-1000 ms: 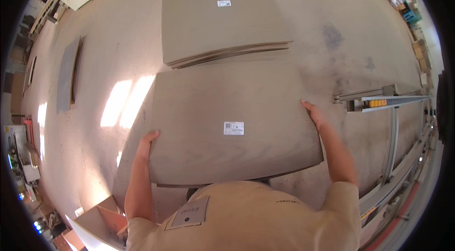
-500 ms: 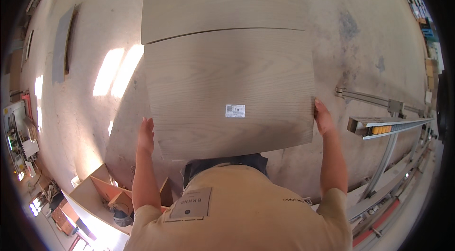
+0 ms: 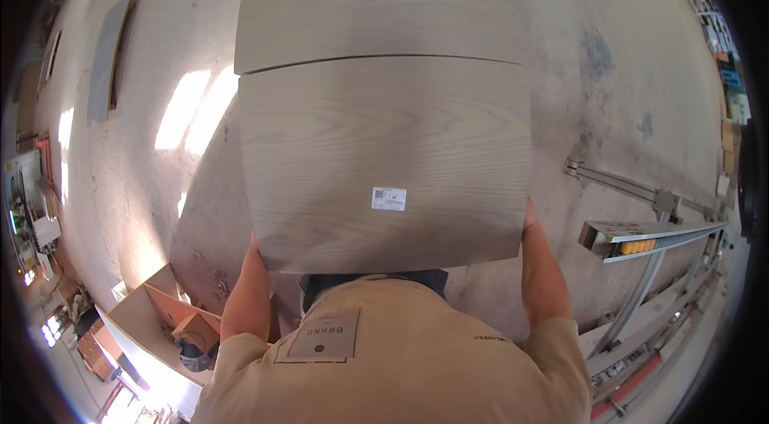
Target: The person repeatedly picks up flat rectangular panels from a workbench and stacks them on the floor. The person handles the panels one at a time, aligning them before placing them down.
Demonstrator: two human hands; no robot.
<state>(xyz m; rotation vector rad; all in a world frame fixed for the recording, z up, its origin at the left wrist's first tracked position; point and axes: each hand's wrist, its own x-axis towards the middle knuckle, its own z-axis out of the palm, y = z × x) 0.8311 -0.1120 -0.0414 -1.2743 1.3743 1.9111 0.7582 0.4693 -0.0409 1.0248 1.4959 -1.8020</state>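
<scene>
The left hand point(image 3: 254, 249) and right hand point(image 3: 529, 220) flank a rectangular grey-brown wood-grain panel point(image 3: 386, 136), roughly aligned with a matching farther panel point(image 3: 380, 4), handling apparently unfinished, fingers hidden, hold impossible to tell.

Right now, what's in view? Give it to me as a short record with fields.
near board: wood-grain panel with a white label
left hand: fingers hidden, hand at the panel's left edge
right hand: hand at its right edge, grip unclear
beyond: second wood-grain panel, also labelled
far left: grey board
lower left: open wooden box
</scene>
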